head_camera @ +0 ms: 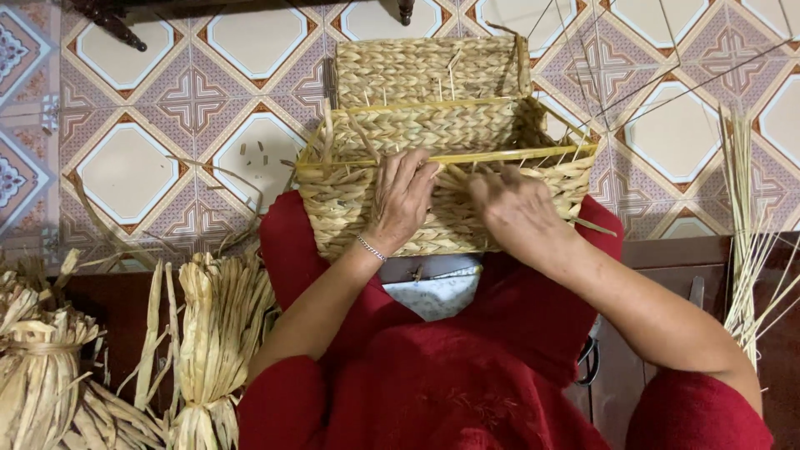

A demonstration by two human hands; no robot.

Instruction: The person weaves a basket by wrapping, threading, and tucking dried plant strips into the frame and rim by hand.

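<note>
Basket (433, 133) wall under both hands: left hand (402, 200) lies spread flat; right hand (512, 208) seems to pinch a strand.

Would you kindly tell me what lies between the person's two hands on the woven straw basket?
In the head view, only the woven straw basket wall's plaited straw shows between the left hand and right hand.

Rough woven straw basket (433, 133); glossy ceramic floor tiles (125, 167).

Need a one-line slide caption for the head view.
Both hands, left hand and right hand, press on the near wall of a woven basket on the lap, straw bundles alongside.
</note>
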